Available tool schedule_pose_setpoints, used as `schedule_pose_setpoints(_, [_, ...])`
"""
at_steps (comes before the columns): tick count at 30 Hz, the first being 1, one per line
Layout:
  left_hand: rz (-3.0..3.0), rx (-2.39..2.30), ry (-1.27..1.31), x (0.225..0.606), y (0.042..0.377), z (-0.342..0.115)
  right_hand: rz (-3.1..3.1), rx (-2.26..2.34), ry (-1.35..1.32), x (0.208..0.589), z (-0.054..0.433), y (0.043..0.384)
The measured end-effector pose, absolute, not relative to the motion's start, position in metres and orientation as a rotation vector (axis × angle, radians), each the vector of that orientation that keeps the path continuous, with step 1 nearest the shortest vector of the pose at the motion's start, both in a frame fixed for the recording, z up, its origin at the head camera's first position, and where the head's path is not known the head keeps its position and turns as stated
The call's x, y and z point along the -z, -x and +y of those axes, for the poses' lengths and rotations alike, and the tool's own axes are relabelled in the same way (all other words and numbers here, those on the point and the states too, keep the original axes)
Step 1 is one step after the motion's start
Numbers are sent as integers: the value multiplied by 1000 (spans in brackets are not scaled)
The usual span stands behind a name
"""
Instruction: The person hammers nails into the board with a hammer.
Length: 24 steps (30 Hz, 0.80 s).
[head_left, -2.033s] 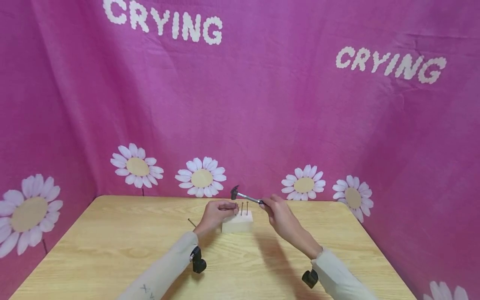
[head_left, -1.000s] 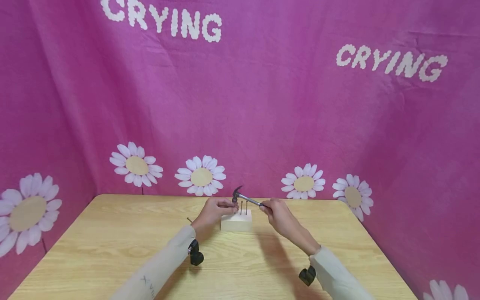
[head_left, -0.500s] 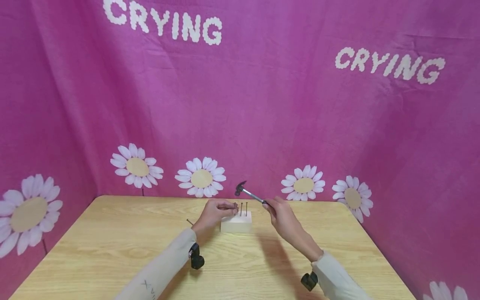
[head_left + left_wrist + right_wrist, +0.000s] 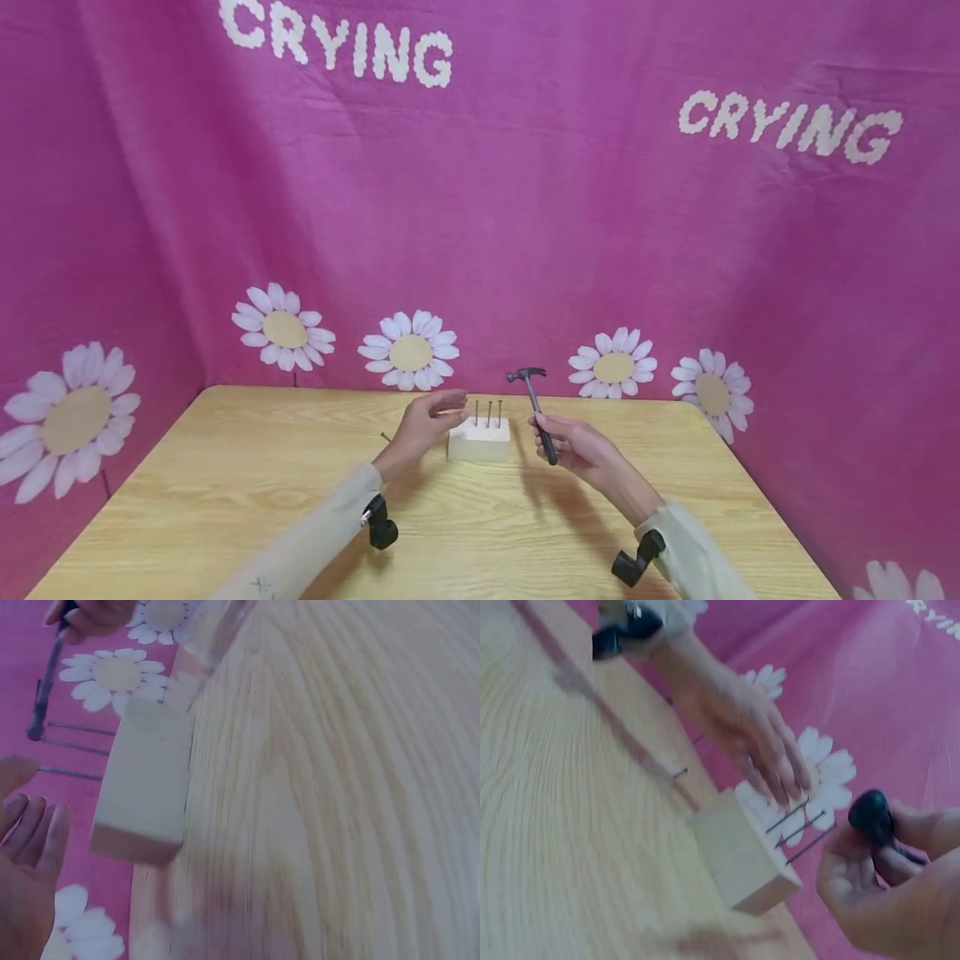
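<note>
A pale wooden block stands on the table with 3 nails upright in its top. My left hand is just left of the nails, its fingers loosely extended and holding nothing. In the left wrist view, the left thumb is close to the nearest nail head; contact is hard to tell. To the right of the block, my right hand grips a small claw hammer by its black handle, head raised. The right wrist view shows the handle's butt end between the fingers.
A loose nail lies on the table left of the block, partly behind my left hand in the head view. The wood-grain table ends at a pink cloth backdrop printed with daisies.
My left hand has let go of the leftmost nail, which now stands by itself. The hammer has moved away from above the nails to the right, its head turned upward.
</note>
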<state>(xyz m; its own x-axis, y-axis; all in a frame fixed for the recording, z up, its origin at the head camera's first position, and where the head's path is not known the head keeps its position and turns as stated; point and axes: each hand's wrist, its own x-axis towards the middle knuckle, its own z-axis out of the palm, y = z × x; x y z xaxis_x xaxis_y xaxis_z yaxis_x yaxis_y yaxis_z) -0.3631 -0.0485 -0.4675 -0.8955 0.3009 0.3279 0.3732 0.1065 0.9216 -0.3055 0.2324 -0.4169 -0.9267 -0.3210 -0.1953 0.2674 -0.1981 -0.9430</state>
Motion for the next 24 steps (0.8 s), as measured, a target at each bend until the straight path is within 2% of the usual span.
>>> schedule_pose_setpoints(7, [-2427, 1543, 563, 468, 364, -93, 1861, 2000, 181, 428, 245, 297])
schedule_pose_setpoints(12, [-2490, 1461, 339, 465, 358, -121, 2132, 1906, 150, 430, 246, 295])
schedule_pose_setpoints(18, [-2615, 1442, 162, 472, 349, -132, 2495, 1757, 173, 433, 241, 293])
schedule_pose_setpoints(24, [-2684, 1342, 95, 481, 349, -131, 2477, 1757, 209, 434, 237, 292])
